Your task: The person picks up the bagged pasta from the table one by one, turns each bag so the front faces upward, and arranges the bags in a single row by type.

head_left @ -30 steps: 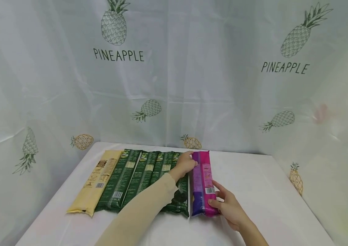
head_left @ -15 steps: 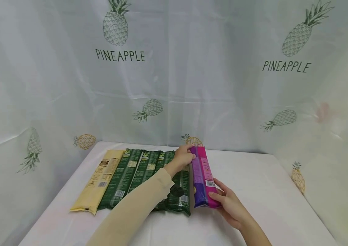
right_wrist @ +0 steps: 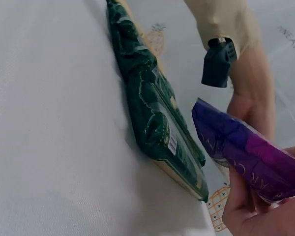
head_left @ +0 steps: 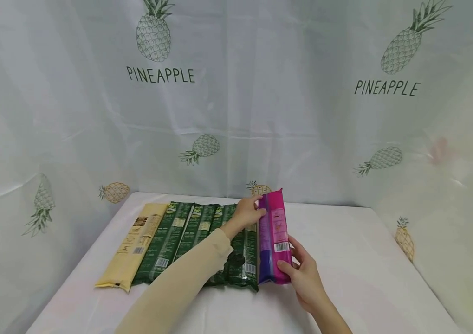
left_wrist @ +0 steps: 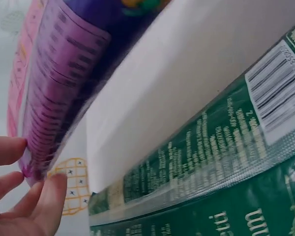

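A long pink-and-purple plastic packet [head_left: 275, 232] is held off the table, its far end higher than its near end. My left hand [head_left: 248, 213] pinches the far left edge; in the left wrist view, fingers and thumb [left_wrist: 53, 199] close on that tip. My right hand [head_left: 306, 276] grips the near right corner, thumb on top. The right wrist view shows the packet's purple near end [right_wrist: 236, 142] between right thumb and fingers. Just left lies a row of several dark green packets [head_left: 244, 260], partly hidden by the left arm. Lettering ending in "etti" shows on one.
A pale yellow packet [head_left: 133, 248] lies at the row's left end. White cloth covers the table [head_left: 345, 260], and a pineapple-print curtain [head_left: 286, 116] hangs behind and along the sides. A small black device [right_wrist: 219, 64] sits on the left wrist.
The pink-and-purple packet has risen from the table, its far end tilting up, and now sits closer to the green row. Both hands have kept their hold and moved with it.
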The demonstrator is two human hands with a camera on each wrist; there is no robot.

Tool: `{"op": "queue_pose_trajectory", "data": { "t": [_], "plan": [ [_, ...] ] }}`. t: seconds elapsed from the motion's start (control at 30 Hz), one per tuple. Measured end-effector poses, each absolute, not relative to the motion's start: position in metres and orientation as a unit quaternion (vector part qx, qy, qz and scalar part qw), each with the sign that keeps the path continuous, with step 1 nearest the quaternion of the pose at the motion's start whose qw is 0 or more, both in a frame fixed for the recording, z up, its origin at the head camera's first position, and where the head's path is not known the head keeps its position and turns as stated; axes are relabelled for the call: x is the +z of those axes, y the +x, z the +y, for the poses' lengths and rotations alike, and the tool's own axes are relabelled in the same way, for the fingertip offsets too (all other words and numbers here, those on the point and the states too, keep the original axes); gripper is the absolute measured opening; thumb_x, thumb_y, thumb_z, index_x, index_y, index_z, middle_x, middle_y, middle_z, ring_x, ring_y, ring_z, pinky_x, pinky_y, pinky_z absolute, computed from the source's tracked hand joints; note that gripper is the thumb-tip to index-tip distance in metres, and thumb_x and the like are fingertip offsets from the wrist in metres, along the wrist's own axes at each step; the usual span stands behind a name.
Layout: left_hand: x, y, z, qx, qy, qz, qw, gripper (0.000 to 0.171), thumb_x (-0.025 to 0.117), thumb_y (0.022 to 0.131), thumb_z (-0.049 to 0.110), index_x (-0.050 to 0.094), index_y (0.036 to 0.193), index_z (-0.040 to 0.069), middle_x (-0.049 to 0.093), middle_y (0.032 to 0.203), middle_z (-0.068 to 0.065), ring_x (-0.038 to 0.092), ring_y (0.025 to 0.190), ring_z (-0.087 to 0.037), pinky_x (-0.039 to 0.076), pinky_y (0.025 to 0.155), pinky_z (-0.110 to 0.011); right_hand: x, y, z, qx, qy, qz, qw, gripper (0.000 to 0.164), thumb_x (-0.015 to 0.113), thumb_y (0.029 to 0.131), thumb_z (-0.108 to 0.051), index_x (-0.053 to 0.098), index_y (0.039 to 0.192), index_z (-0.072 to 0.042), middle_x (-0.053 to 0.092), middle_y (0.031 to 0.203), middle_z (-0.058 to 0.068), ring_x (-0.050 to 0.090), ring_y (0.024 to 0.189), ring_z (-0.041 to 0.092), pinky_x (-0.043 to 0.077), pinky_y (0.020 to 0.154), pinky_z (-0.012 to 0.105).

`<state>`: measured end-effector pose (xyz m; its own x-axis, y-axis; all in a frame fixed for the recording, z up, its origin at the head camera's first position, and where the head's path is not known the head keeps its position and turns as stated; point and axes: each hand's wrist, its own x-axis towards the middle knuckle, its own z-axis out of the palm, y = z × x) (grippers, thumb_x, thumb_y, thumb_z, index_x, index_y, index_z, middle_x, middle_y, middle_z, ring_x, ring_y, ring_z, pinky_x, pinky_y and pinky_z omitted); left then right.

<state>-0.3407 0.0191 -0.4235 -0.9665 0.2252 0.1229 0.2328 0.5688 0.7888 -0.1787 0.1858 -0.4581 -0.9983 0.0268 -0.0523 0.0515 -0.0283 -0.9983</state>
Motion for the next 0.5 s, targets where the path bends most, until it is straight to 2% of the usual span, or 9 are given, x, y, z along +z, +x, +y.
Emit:
{"op": "queue_pose_trajectory", "data": {
  "t": [0.07, 0.17, 0.3, 0.5],
  "plan": [
    [-0.420, -0.340, 0.020, -0.429, -0.143, -0.891, 0.029, 0.053, 0.069, 0.104, 0.021, 0.056, 0.155, 0.012, 0.067, 0.119, -0.016, 0.065, 0.098, -0.027, 0.058, 0.078, -0.041, -0.458, -0.179, 0.183, -0.701, 0.030, 0.713, -0.004, 0.079, 0.064, 0.098, 0.008, 0.033, 0.167, -0.014, 0.048, 0.151, 0.024, 0.065, 0.110, 0.029, 0.063, 0.084, 0.037],
    [-0.413, -0.338, 0.022, -0.422, -0.154, -0.893, 0.040, 0.054, 0.069, 0.105, 0.029, 0.057, 0.155, 0.013, 0.067, 0.127, -0.016, 0.064, 0.110, -0.028, 0.058, 0.087, -0.042, -0.457, -0.179, 0.179, -0.684, 0.034, 0.729, -0.017, 0.079, 0.063, 0.098, 0.011, 0.036, 0.166, -0.017, 0.050, 0.150, 0.022, 0.065, 0.109, 0.030, 0.065, 0.079, 0.040],
    [-0.406, -0.333, 0.027, -0.429, -0.148, -0.891, 0.020, 0.062, 0.071, 0.103, 0.039, 0.055, 0.156, 0.012, 0.067, 0.138, -0.015, 0.066, 0.121, -0.029, 0.058, 0.097, -0.045, -0.459, -0.178, 0.175, -0.653, 0.024, 0.756, -0.033, 0.079, 0.064, 0.097, 0.010, 0.038, 0.166, -0.017, 0.051, 0.147, 0.022, 0.065, 0.105, 0.030, 0.066, 0.073, 0.041],
    [-0.403, -0.331, 0.034, -0.429, -0.136, -0.893, -0.008, 0.076, 0.073, 0.099, 0.047, 0.047, 0.161, 0.012, 0.064, 0.144, -0.015, 0.068, 0.119, -0.030, 0.061, 0.095, -0.046, -0.461, -0.177, 0.170, -0.601, 0.002, 0.796, -0.068, 0.076, 0.067, 0.095, 0.008, 0.041, 0.164, -0.014, 0.057, 0.140, 0.021, 0.065, 0.099, 0.028, 0.065, 0.067, 0.035]
  ]
}}
